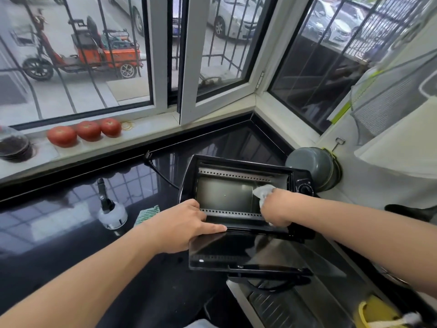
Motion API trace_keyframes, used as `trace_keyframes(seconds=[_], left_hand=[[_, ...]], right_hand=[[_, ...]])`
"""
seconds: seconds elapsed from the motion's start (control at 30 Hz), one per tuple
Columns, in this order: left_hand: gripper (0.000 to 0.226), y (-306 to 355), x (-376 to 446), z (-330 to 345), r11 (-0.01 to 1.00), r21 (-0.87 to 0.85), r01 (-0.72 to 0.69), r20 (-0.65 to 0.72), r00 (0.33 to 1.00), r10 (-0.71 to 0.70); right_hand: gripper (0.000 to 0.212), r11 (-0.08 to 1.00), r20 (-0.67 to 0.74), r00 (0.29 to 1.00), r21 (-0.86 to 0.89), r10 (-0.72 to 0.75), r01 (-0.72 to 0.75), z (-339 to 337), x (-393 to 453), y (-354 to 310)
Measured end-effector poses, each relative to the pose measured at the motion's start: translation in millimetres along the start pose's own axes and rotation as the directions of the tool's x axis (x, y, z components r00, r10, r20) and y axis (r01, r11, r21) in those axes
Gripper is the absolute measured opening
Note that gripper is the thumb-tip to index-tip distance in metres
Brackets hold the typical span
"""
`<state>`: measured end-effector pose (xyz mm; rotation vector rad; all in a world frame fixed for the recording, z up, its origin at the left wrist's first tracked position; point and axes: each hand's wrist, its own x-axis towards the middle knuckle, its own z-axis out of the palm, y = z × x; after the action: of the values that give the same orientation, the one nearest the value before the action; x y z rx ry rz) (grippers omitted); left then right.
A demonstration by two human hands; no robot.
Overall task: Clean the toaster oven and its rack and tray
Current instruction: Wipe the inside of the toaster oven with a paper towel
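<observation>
The black metal toaster oven (238, 197) sits on the glossy black bench (71, 221) with its glass door (236, 252) dropped open. The right hand (276, 207) reaches inside, its grip closed round a crumpled white cloth (263, 190) against the right inner wall. The left hand (186, 223) rests flat, fingers straight, on the oven's front left edge, holding nothing.

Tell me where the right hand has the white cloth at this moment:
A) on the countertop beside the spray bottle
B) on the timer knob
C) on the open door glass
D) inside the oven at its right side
D: the right hand grips the white cloth inside the toaster oven, at the right side of the cavity, while the left hand rests on the oven's front left edge.
</observation>
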<state>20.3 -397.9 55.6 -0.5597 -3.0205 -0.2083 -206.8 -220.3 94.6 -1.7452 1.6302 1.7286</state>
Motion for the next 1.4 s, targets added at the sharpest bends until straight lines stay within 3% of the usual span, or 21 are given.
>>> trace_keyframes(seconds=[0.1,0.13,0.2,0.27,0.33,0.4,0.5,0.57,0.6,0.67,0.7,0.8,0.87,0.97,1.03,1.13,1.17,1.27,1.4], left_hand=[[0.057,-0.9,-1.2,2.8,0.999,0.047,-0.016,-0.027,0.999,0.017],[0.057,-1.4,-1.4,3.9,0.998,0.055,-0.023,-0.030,0.999,0.024],[0.058,-0.9,-1.3,4.7,0.999,0.039,-0.029,-0.018,0.999,0.029],[0.058,-0.2,-1.0,3.8,0.999,0.022,-0.023,-0.013,1.000,0.024],[0.055,-0.7,-0.8,2.2,1.000,0.015,-0.018,-0.019,1.000,0.019],[0.053,-0.6,-0.5,0.3,0.999,0.036,-0.013,-0.032,0.999,0.014],[0.053,0.2,-0.1,-1.5,0.999,0.040,-0.024,-0.034,0.999,0.026],[0.054,-2.1,1.5,-2.9,0.998,0.057,-0.024,-0.032,0.999,0.026],[0.054,-4.4,2.6,-2.8,0.998,0.065,-0.026,-0.044,0.999,0.029],[0.055,-7.4,4.8,-1.6,0.997,0.070,-0.030,-0.048,0.998,0.033],[0.058,-9.2,5.0,-1.5,0.998,0.053,-0.023,-0.017,1.000,0.024],[0.066,-16.9,6.2,-2.6,0.996,-0.062,0.057,0.081,0.995,-0.052],[0.063,-19.6,9.2,-7.7,0.990,-0.108,0.090,0.034,0.996,-0.087],[0.057,-21.8,13.5,-11.9,0.986,-0.147,0.080,-0.039,0.995,-0.087],[0.050,-23.1,10.5,-5.0,0.989,-0.142,0.030,-0.086,0.995,-0.043],[0.063,-37.7,2.5,11.0,0.998,-0.009,0.066,-0.106,0.992,-0.066],[0.070,-41.8,0.8,11.5,0.997,0.028,0.077,-0.107,0.991,-0.073],[0.077,-60.9,-3.3,6.0,0.991,-0.130,-0.027,-0.082,0.996,0.016],[0.087,-76.0,-6.5,-1.7,0.985,-0.168,-0.041,-0.045,0.998,0.034]], right_hand=[[0.022,0.997,0.035,0.998,-0.055,0.051,-0.049,-2.5,15.7,-2.4],[0.019,0.999,0.037,0.999,0.022,0.038,-0.039,-0.2,25.3,-4.7],[0.021,0.928,0.089,0.996,0.371,0.017,-0.049,3.3,39.3,-7.4],[0.032,0.728,0.126,0.992,0.677,0.031,-0.109,0.4,45.9,-4.0],[0.038,0.501,0.121,0.990,0.854,0.067,-0.138,-2.0,50.6,-0.1],[0.035,0.367,0.055,0.995,0.927,0.079,-0.080,-4.8,54.6,-2.1],[0.041,0.067,-0.114,0.976,0.992,0.187,0.103,-21.1,55.6,-17.6],[0.054,-0.005,-0.236,0.943,0.970,0.233,0.244,-40.8,56.2,-28.5],[0.056,0.022,-0.298,0.928,0.953,0.223,0.301,-49.8,56.9,-33.1],[0.055,0.203,-0.400,0.906,0.907,0.137,0.369,-56.6,61.8,-34.8],[0.055,0.285,-0.379,0.921,0.896,0.091,0.340,-51.5,61.1,-29.4],[0.044,0.574,-0.106,0.994,0.816,0.030,0.070,-17.3,45.6,-3.3],[0.029,0.740,0.035,0.998,0.670,0.055,-0.064,-0.3,34.7,3.2],[0.020,0.724,0.078,0.992,0.678,0.102,-0.128,-3.9,32.9,5.9],[0.017,0.605,0.014,0.979,0.785,0.204,-0.137,-9.0,45.6,8.6],[0.027,0.497,-0.025,0.973,0.863,0.231,-0.095,-6.8,61.8,8.8],[0.030,0.492,-0.023,0.974,0.865,0.226,-0.094,-5.0,66.8,7.3],[0.030,0.483,-0.017,0.977,0.871,0.211,-0.089,-3.9,72.4,6.7],[0.030,0.521,-0.075,0.969,0.852,0.234,-0.060,0.9,84.5,12.7]])
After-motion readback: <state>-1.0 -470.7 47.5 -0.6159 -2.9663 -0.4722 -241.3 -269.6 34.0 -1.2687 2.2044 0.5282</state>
